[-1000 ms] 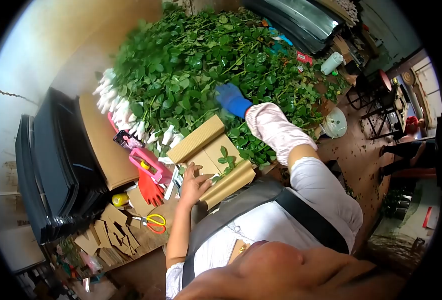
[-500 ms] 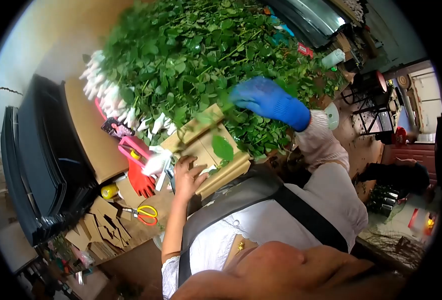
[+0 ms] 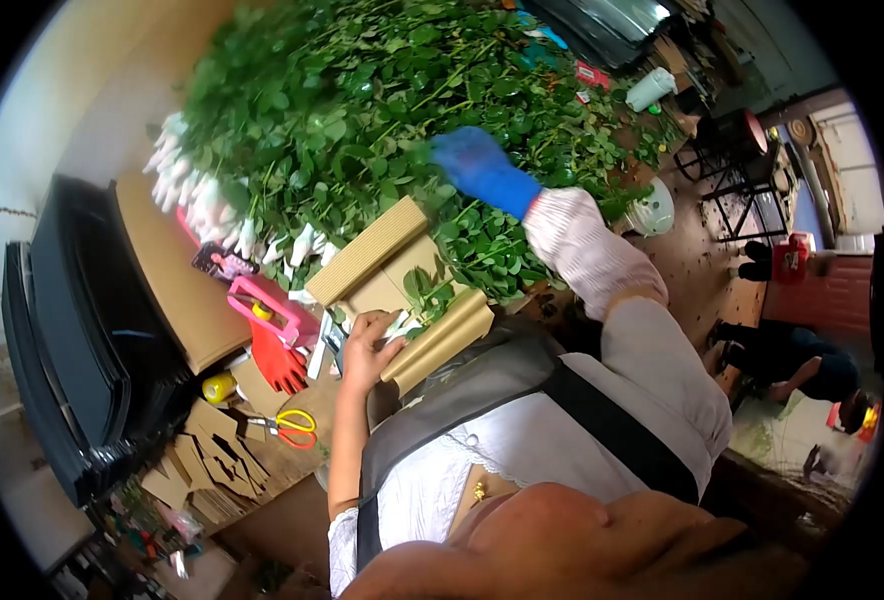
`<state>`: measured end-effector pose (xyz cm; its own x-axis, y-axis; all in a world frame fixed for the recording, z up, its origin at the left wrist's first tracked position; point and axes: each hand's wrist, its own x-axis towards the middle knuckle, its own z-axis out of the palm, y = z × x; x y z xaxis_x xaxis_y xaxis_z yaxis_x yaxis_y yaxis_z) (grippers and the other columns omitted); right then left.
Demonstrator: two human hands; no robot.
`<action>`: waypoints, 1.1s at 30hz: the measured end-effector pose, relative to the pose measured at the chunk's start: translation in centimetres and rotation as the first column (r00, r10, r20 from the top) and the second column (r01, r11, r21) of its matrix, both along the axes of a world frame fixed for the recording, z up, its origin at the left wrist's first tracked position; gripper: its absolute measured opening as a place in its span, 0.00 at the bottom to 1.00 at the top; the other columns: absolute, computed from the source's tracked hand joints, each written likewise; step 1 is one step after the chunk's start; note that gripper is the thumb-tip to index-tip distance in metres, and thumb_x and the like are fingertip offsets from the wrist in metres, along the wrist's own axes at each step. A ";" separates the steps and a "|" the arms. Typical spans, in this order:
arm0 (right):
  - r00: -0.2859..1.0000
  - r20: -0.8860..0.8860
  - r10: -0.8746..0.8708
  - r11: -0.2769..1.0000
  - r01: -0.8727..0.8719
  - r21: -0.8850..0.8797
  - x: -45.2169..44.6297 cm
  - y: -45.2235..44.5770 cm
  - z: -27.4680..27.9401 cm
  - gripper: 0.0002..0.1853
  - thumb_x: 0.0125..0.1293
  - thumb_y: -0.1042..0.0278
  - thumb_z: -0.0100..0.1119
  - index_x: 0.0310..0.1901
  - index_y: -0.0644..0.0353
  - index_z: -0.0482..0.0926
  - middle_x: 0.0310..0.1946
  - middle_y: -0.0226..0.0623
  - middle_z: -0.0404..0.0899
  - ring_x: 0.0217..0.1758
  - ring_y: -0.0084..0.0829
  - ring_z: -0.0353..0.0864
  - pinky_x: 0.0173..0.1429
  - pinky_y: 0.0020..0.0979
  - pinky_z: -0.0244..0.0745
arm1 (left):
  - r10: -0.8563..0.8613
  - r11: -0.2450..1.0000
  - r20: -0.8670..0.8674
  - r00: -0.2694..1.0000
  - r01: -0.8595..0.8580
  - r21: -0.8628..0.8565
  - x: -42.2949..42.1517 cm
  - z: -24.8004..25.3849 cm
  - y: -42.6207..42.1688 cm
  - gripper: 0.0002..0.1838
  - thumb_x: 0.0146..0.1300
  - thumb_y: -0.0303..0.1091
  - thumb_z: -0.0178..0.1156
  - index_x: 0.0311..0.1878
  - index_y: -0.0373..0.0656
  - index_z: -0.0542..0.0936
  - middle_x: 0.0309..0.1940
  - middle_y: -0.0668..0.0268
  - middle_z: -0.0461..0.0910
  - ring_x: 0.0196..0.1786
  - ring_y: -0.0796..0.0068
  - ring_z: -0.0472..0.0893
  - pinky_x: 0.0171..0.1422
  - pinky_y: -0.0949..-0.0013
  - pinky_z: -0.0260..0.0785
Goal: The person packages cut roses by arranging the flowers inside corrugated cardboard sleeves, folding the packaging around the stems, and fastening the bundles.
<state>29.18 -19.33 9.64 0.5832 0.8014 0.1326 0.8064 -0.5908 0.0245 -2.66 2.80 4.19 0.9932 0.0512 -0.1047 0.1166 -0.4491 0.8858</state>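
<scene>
One broad heap of green leafy stems (image 3: 362, 110) covers the far side and middle of the wooden bench (image 3: 290, 462); its stems are too tangled to count. At the left stands one stack of black sheets (image 3: 77, 320), beside one large brown cardboard sheet (image 3: 177, 270). One folded tan corrugated cardboard wrap (image 3: 367, 250) lies open at the near edge, in front of the heap. Left of it are one pink frame (image 3: 287, 318), one red glove (image 3: 277, 365), one pair of scissors (image 3: 297, 428) with yellow and red handles, and one yellow roll (image 3: 219, 386). Many cut cardboard pieces (image 3: 207, 460) lie towards the near left corner.

A small leafy sprig (image 3: 425, 292) lies on the wrap, just right of the bare left hand (image 3: 367, 352). That hand rests at the wrap's left end, fingers bent forward and thumb apart; whether its grip closes on the stem ends cannot be told. Its forearm rises steeply from the person's left side.

The blue-gloved right hand (image 3: 472, 165) is at the heap, beyond the wrap, its arm reaching forward and leftward from the right. Its fingertips blur into the leaves, so its grip cannot be told.
</scene>
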 end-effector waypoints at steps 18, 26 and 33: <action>0.933 -0.345 0.099 0.934 -0.207 -0.291 -7.6 -1.9 10.1 0.26 0.63 0.76 0.55 0.59 0.34 0.80 0.43 0.30 0.84 0.47 0.35 0.83 0.48 0.38 0.80 | 0.228 0.950 -0.070 0.971 -0.238 -0.202 0.1 -3.1 -0.1 0.41 0.57 0.30 0.72 0.72 0.43 0.61 0.51 0.56 0.81 0.53 0.63 0.82 0.56 0.64 0.75; 0.902 -0.431 -0.006 0.725 -0.293 -0.624 -8.6 -2.5 -1.1 0.20 0.67 0.68 0.55 0.59 0.37 0.80 0.45 0.33 0.84 0.48 0.37 0.84 0.52 0.42 0.78 | 0.207 0.978 0.065 0.976 -0.204 -0.046 0.1 -2.0 -0.3 0.30 0.56 0.27 0.73 0.64 0.46 0.78 0.49 0.63 0.82 0.46 0.76 0.80 0.44 0.74 0.73; 0.876 -0.410 -0.255 0.951 0.152 -0.268 0.5 2.6 2.7 0.13 0.69 0.66 0.51 0.51 0.48 0.82 0.43 0.38 0.84 0.49 0.37 0.85 0.53 0.45 0.77 | 0.208 0.978 0.086 0.974 -0.206 -0.030 0.9 -0.8 -0.5 0.21 0.61 0.29 0.69 0.58 0.43 0.82 0.47 0.60 0.75 0.49 0.69 0.77 0.46 0.73 0.73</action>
